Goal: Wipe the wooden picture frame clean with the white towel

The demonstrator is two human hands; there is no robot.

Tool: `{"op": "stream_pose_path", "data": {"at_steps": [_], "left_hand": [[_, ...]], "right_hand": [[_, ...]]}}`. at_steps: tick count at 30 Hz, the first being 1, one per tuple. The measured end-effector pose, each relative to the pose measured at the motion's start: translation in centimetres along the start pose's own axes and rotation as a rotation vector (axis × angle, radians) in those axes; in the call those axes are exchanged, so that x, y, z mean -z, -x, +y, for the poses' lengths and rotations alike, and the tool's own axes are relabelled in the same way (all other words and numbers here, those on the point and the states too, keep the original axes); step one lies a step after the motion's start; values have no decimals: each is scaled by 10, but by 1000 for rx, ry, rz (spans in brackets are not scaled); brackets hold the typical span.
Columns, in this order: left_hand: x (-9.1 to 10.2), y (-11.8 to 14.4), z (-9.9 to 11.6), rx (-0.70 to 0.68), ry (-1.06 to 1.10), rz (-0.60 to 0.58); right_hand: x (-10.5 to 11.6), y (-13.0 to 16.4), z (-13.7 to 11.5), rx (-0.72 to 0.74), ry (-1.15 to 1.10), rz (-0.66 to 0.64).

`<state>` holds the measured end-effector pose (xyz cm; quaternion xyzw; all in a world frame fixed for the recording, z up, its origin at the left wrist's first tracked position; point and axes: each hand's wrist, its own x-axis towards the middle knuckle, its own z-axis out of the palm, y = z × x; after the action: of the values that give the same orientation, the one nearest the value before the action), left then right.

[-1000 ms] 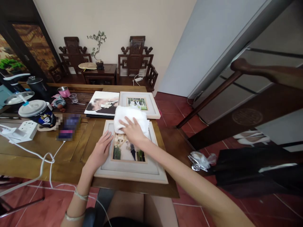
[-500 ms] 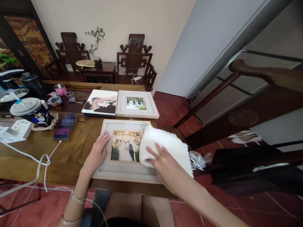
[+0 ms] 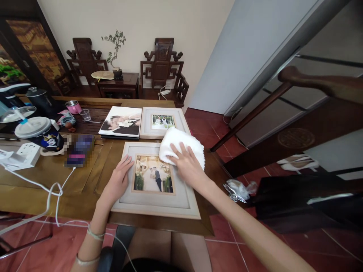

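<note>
Wooden bench (image 3: 85,177) holds 3 pictures. Your right hand (image 3: 188,166) lies flat, fingers spread, pressing the white cloth (image 3: 181,145) on the top right corner of the nearest picture frame (image 3: 155,200). Your left hand (image 3: 119,181) lies open on its left edge. I think the lower part is not wiped yet.

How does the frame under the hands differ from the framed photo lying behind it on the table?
The near frame looks larger than the far frame. The near one has the left hand flat on its left border and the right hand pressing a white cloth on its upper right corner; the far one is untouched. Both lie flat, pale-bordered, holding photos of a couple.
</note>
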<state>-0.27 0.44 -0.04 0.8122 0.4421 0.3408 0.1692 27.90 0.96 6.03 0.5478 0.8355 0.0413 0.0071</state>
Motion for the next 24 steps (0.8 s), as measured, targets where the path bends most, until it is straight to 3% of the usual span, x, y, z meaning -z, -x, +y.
{"op": "stream_pose_path", "data": {"at_steps": [2, 5, 11, 16, 19, 21, 24], "left_hand": [[-1, 0, -1, 14, 4, 5], [-1, 0, 0, 30, 18, 15], [1, -2, 5, 46, 22, 18], [1, -3, 6, 46, -6, -7], [1, -2, 4, 37, -13, -26], [2, -1, 3, 26, -12, -39], [3, 0, 2, 9, 4, -44]], "right_hand": [[-6, -9, 1, -11, 40, 25], [-12, 1, -8, 39, 82, 41], [-13, 72, -43, 250, 55, 110], [16, 111, -58, 355, -187, 62], [32, 102, -52, 337, -283, -57], [31, 82, -42, 264, -290, -93], [14, 43, -21, 160, -221, -6]]}}
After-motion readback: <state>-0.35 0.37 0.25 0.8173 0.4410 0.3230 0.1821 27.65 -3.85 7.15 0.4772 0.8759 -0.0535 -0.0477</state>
